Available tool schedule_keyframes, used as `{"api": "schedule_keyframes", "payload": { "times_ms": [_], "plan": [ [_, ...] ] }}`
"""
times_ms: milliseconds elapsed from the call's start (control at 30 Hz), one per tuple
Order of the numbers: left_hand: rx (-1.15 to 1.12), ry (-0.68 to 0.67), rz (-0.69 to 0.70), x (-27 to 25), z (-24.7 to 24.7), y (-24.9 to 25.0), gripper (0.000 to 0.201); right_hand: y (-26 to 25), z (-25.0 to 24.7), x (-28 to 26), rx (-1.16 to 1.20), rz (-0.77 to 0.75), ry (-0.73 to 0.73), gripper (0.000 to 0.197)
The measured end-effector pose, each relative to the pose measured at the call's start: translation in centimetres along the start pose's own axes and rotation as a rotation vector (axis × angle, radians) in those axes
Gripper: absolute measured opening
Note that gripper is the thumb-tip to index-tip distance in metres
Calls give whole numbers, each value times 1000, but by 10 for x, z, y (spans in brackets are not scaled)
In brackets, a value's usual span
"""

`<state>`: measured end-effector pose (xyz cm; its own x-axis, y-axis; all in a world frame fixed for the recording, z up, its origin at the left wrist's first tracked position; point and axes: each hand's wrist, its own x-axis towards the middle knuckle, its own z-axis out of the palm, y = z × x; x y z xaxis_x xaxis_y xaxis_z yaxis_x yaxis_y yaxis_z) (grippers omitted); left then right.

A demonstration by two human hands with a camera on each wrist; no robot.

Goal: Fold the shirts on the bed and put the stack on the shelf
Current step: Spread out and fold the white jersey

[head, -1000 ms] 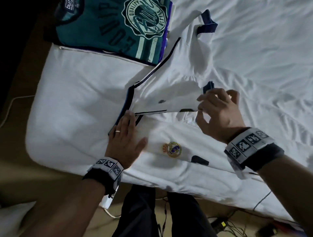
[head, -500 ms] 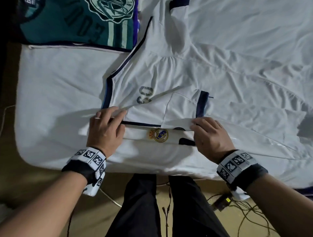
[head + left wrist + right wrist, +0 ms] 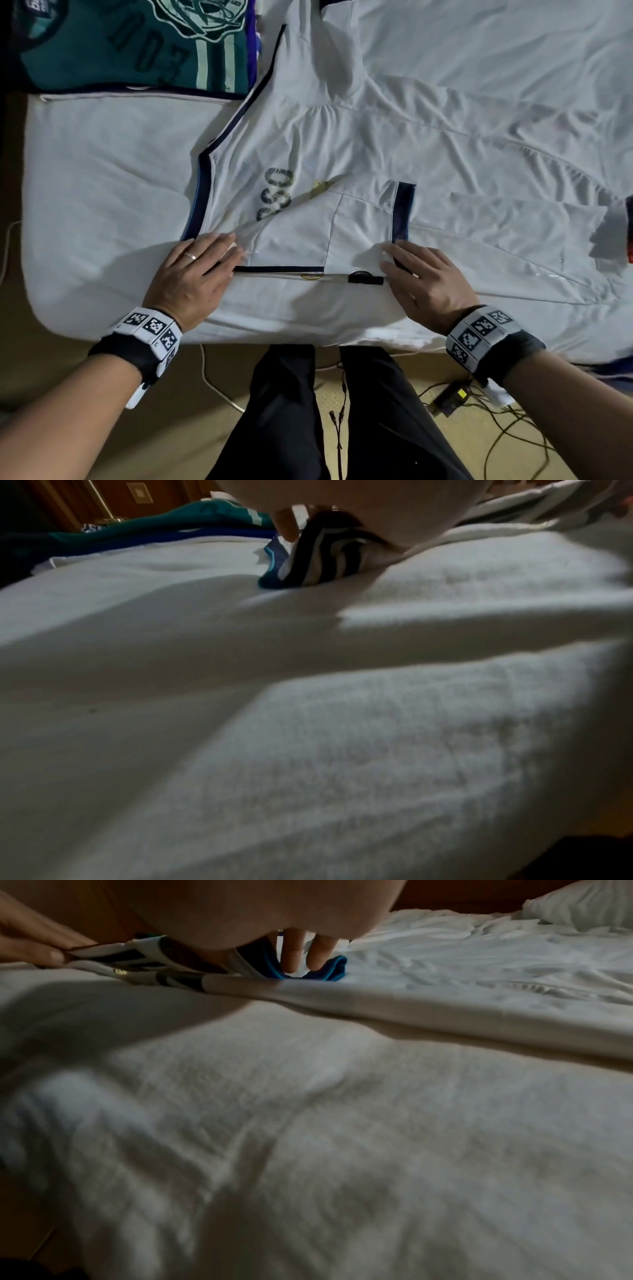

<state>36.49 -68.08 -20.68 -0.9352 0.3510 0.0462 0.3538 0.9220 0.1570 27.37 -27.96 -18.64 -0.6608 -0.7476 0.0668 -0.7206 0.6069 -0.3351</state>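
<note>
Bed (image 3: 102, 192): white, rumpled cover, white jersey (image 3: 308, 144) spread on it
Floor (image 3: 212, 428): tan, cables
Left hand (image 3: 191, 274): flat, fingers straight, pressing jersey
Right hand (image 3: 428, 277): likewise

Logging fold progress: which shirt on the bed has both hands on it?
The white shirt with navy trim; left hand and right hand rest on it. The teal shirt lies untouched.

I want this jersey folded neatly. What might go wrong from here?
1. The white jersey lies on a rumpled sheet, so wrinkles may get folded in.
2. The left hand and right hand pin the folded sleeve; on release it may spring open.
3. The jersey's far end lies against the green shirt and may drag it.
</note>
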Motion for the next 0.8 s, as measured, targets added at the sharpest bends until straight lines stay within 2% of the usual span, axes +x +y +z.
{"api": "schedule_keyframes", "payload": {
  "times_ms": [100, 267, 400, 467, 500, 667, 800],
  "plan": [
    [19, -60, -8, -5, 4, -2, 41, 3, 3, -7, -20, -31, -44, 20],
    [15, -166, -27, -1, 0, -1, 52, 2, 2, -9, -17, -4, -21, 20],
    [-29, -12, -116, 29, -10, 15, 50, -10, -5, 19, 11, 79, 92, 21],
    [-55, -10, -154, 48, -8, 27, 57, -19, -1, 41, -11, 137, 119, 25],
    [-70, -47, -167, 57, -5, 34, 62, -23, 2, 51, -35, 172, 88, 31],
    [-20, -297, -179, 70, 20, 49, 86, -23, 28, 65, -117, 387, -286, 82],
    [-8, -348, -193, 58, 30, 39, 93, -10, 30, 42, -128, 449, -380, 102]
  ]
}}
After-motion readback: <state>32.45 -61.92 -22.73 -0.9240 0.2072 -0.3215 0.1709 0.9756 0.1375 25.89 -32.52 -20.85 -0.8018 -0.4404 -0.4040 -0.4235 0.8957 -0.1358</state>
